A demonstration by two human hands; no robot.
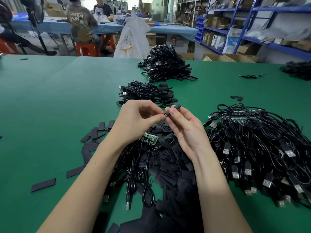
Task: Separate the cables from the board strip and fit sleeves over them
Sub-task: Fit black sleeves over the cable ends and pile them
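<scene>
you're mid-sleeving here, centre of the frame. your right hand (183, 130) has a black sleeve (174, 108) pinched between thumb and fingers (175, 115), far end poking up toward the small finished pile. your left hand (136, 121) has its fingers curled in, thumb and forefinger pinching what looks like the little board end of a cable right at the sleeve's mouth. the joint itself is tiny and half hidden by your fingertips, so i can't tell if the end is already inside or just touching the opening.

tip for this bit, imo: squeeze the sleeve on its edges so the flat tube pops open, then feed the board end in straight, not at an angle, or a corner will probably snag on the lip. keep the left pinch close to the tip so the thin wire doesn't buckle.

the board strip (149, 137) sits just below your left hand, lower centre, on top of the loose sleeves (175, 167) heaped on the green worktop (50, 106), with a few cables (134, 179) running from it down toward the bottom edge. the big tangle of undone cables (255, 148) is at the right, and the done ones (146, 94) are stacked just above your hands, with a bigger pile (165, 64) further up. looks like plenty left to go.
</scene>
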